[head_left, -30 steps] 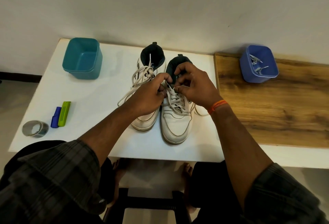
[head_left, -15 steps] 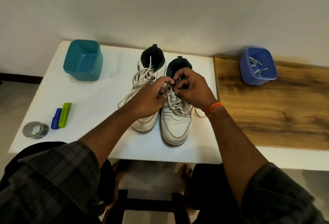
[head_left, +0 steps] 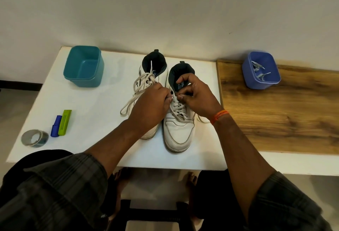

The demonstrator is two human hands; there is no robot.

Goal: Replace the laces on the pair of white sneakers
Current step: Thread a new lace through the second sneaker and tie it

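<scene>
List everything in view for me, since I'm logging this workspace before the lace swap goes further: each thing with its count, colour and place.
sneakers: 2, white with dark lining, side by side at the middle of the white table.
laces on the sneakers: off-white, loose on the left shoe, threaded on the right.
teal tub: 1, back left of the table.
blue tub: 1, on the wooden board at right, holding pale laces.
green item: 1, left side of the table.
blue item: 1, touching the green one.
tape roll: 1, grey, front left corner.
left hand: pinches the right shoe's lace.
right hand: pinches the lace near the tongue.
</scene>
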